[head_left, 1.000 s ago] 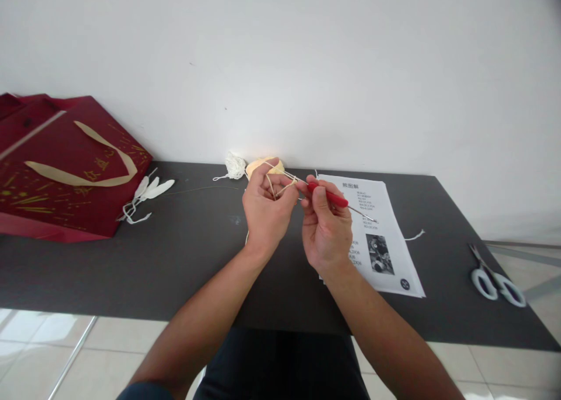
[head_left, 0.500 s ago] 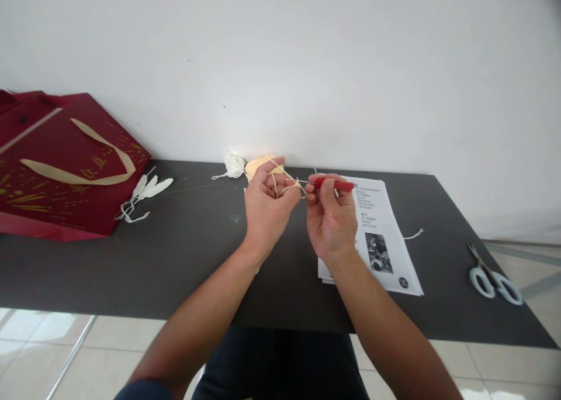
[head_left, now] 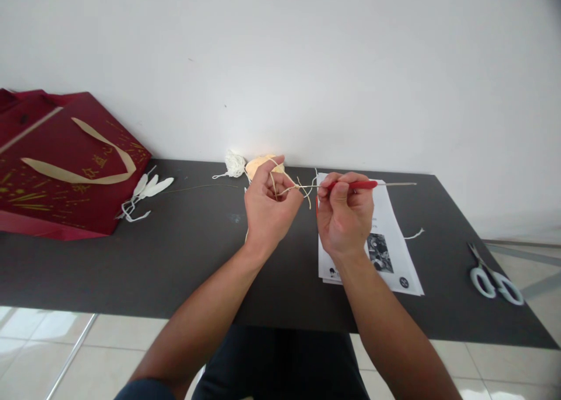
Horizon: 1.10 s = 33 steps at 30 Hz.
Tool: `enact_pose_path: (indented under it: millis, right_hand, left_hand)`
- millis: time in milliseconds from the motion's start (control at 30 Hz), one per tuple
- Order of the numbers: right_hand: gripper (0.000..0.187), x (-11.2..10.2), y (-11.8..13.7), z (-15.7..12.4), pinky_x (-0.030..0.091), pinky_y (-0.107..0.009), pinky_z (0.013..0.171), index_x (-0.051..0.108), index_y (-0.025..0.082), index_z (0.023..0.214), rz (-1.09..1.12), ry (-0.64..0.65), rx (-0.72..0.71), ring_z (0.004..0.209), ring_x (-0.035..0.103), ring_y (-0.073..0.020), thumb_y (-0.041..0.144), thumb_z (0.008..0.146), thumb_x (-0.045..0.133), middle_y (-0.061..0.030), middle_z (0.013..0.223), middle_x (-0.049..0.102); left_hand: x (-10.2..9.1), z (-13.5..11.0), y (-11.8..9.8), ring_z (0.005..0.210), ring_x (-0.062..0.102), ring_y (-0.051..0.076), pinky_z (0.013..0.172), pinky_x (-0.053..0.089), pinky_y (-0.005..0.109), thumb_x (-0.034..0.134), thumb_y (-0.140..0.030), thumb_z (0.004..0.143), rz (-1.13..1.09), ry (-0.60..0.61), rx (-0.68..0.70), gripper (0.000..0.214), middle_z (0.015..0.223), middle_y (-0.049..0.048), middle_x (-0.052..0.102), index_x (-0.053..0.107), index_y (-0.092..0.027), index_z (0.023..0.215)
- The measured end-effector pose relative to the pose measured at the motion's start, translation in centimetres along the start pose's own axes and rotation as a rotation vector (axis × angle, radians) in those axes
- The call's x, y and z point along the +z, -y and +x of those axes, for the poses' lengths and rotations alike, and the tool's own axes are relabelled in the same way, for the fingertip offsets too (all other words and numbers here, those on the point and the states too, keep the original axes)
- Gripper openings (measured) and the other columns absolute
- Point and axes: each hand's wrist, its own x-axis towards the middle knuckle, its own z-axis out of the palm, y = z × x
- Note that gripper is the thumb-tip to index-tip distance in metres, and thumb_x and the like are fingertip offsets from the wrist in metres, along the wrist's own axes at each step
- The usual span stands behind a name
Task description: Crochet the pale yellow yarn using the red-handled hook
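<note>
Pale yellow yarn (head_left: 287, 190) is wound over the fingers of my left hand (head_left: 272, 207), whose index finger is raised and thumb bent in. A small loop of the yarn sits just off the thumb tip, with a short tail hanging below it. My right hand (head_left: 346, 216) grips a crochet hook (head_left: 359, 185) by its red handle, pointing left. The hook's thin metal tip meets the yarn loop; whether it is fully through I cannot tell. Behind my left hand rest a pale yellow yarn ball (head_left: 256, 166) and a white yarn ball (head_left: 235, 164).
Printed sheets (head_left: 390, 259) lie partly under my right hand. Scissors (head_left: 493, 280) are near the table's right end. At left, white leaf-shaped pieces (head_left: 151, 188) with strings lie beside a dark red gift bag (head_left: 65, 178). A white wall (head_left: 280, 66) stands behind the table (head_left: 197, 254).
My right hand has drawn the crochet hook to the right, away from my left hand. The yarn loop shows more clearly now. My left hand has barely moved.
</note>
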Motion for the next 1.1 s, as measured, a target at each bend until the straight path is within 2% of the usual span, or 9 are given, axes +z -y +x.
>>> enact_pose_path:
  millis: [200,367,600,833,1033,1100]
  right_hand:
    - [0.018,-0.2,-0.6,-0.3,0.051,-0.027,0.064,0.061,0.028,0.095,-0.059,0.034,-0.114,0.070,0.061,-0.0110,0.035,0.091,0.078,0.0042,0.084,0.069]
    - [0.015,-0.1,-0.5,-1.0,0.055,-0.030,0.067,0.060,0.029,0.097,-0.203,0.020,-0.159,0.072,0.064,-0.0125,0.037,0.094,0.073,0.0023,0.088,0.070]
    - [0.004,-0.4,-0.4,-1.8,0.060,-0.037,0.071,0.064,0.031,0.101,-0.399,0.121,-0.330,0.084,0.073,-0.0183,0.029,0.099,0.066,-0.0012,0.094,0.075]
    - [0.029,-1.2,-1.2,-1.7,0.061,-0.042,0.080,0.070,0.036,0.114,-0.479,0.291,-0.538,0.092,0.075,-0.0198,0.013,0.098,0.064,-0.0021,0.103,0.080]
    - [0.015,-2.0,-1.8,-1.7,0.065,-0.050,0.081,0.074,0.036,0.104,-0.518,0.277,-0.498,0.090,0.079,-0.0234,0.024,0.094,0.073,-0.0026,0.100,0.083]
    - [0.018,-2.1,-2.0,-1.8,0.066,-0.051,0.081,0.074,0.037,0.106,-0.528,0.278,-0.500,0.091,0.079,-0.0237,0.024,0.094,0.073,-0.0027,0.102,0.084]
  left_hand:
    - [0.0,0.0,-0.1,0.057,0.049,0.006,0.054,0.040,0.021,0.069,-0.005,0.069,-0.010,-0.010,-0.017,0.055,0.076,-0.0059,0.064,0.065,-0.021,0.122]
    - [-0.1,0.0,-0.3,0.057,0.048,0.007,0.054,0.038,0.022,0.070,-0.007,0.071,-0.024,-0.031,-0.045,0.051,0.076,-0.0050,0.064,0.065,-0.021,0.119]
    - [0.1,0.1,-0.5,0.055,0.051,0.007,0.054,0.039,0.021,0.071,-0.007,0.069,-0.049,-0.079,-0.078,0.046,0.073,-0.0057,0.065,0.064,-0.020,0.113]
    - [0.0,0.2,0.4,0.058,0.056,0.007,0.058,0.043,0.020,0.072,-0.009,0.073,-0.060,-0.092,-0.071,0.044,0.075,-0.0043,0.068,0.064,-0.018,0.115]
    - [0.1,0.1,0.4,0.061,0.061,0.008,0.062,0.047,0.021,0.072,-0.008,0.073,-0.079,-0.097,-0.072,0.044,0.074,-0.0041,0.070,0.062,-0.018,0.115]
    - [0.2,0.2,0.4,0.062,0.063,0.009,0.064,0.049,0.022,0.072,-0.008,0.072,-0.089,-0.106,-0.073,0.043,0.074,-0.0043,0.071,0.062,-0.018,0.114]
